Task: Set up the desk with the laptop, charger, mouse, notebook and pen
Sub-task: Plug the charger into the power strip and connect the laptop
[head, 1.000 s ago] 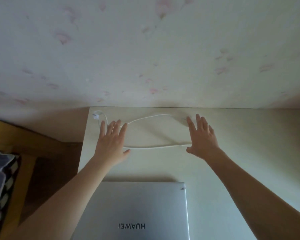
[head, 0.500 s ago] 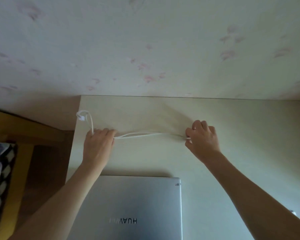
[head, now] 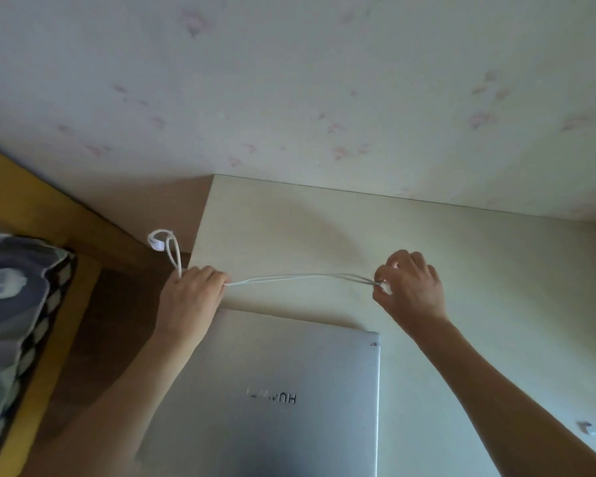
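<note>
A white charger cable (head: 300, 278) runs doubled between my two hands, just above the pale desk (head: 496, 270). My left hand (head: 190, 297) grips its left end at the desk's left edge, and a loop with a white plug (head: 159, 243) sticks up beyond the fist. My right hand (head: 410, 290) pinches the cable's right end, with a small white piece showing at the fingertips. A closed silver laptop (head: 283, 401) lies on the desk close to me, under my left forearm.
A wall with faint pink marks (head: 324, 98) stands right behind the desk. A patterned cushion (head: 14, 304) on a yellow wooden frame (head: 49, 208) sits to the left, past a brown floor gap. A small grey object (head: 585, 427) lies at the desk's right.
Both hands went from lying flat and open over the loose cable loop to closing on it. They have drawn it into a straight doubled line and lifted it slightly; the view shifted left.
</note>
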